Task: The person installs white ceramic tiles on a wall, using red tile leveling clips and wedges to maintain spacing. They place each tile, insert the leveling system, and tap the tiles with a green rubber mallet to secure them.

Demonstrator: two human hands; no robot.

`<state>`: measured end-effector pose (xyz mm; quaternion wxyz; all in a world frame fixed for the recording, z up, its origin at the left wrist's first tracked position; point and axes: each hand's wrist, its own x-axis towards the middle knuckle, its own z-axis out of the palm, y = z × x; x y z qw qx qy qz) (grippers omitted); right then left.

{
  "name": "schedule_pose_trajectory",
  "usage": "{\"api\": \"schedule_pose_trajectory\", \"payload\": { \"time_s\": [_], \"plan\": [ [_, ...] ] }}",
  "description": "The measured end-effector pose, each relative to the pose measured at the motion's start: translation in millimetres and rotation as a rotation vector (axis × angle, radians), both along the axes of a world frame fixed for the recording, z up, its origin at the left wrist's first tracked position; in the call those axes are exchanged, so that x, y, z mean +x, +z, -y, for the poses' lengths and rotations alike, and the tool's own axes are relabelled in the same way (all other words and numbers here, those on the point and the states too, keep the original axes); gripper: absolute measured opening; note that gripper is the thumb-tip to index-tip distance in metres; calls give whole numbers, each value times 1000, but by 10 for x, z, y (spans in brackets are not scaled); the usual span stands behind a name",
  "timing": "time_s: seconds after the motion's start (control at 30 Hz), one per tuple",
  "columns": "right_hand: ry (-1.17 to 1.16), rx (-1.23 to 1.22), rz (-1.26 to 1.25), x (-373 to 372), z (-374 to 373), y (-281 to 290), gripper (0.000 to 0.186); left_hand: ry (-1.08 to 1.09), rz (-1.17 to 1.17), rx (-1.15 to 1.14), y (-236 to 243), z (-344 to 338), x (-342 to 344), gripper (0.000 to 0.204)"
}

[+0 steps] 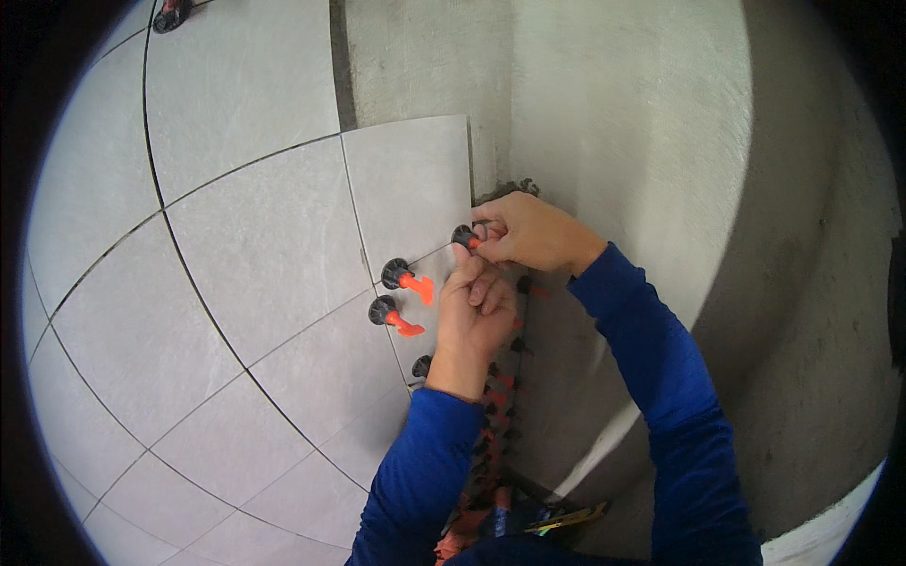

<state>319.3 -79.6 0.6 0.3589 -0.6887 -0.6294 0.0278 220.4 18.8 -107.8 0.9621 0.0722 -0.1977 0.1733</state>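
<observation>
tiles, grey, cover a wall [255, 245] with dark joint lines; the topmost small tile [411, 184] ends at bare plaster [623, 123], with a lump of dark mortar [514, 187] at its right edge. two black leveling caps with orange wedges sit in the joints just left of the hands: upper clip [404, 277] and lower clip [389, 313], close together. another black cap [422, 365] peeks out by the left wrist, partly hidden. a row of more black and orange clips [498, 396] runs down the corner joint behind the left forearm, mostly blocked. far clip [170, 14] at top left edge.

right hand [533, 231] comes in from the right, fingers pinched closed on a black and orange clip [464, 236] at the tile edge. left hand [479, 311] is just below it, back to camera, fingers curled with tips touching near the same clip; cannot tell if it grips anything. both forearms in blue sleeves [651, 377] rise from the lower edge.

corner of a room, rough grey plaster on the right wall, a yellow-handled tool [566, 519] low near the body
</observation>
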Motion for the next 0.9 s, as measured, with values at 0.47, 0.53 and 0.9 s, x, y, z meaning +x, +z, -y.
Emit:
{"api": "schedule_pose_trajectory", "payload": {
  "time_s": [0.47, 0.53, 0.9],
  "plan": [
    [32, 36, 107, 85, -60, -48, 24, 250, -205, -42, 155, 109, 33, 27],
    [29, 13, 154, 93, -58, -39, 24, 296, -253, -29, 175, 128, 39, 29],
    [-53, 62, 211, 41, -44, -104, 51, 129, -135, 195, 68, -16, -49, 39]
  ]
}}
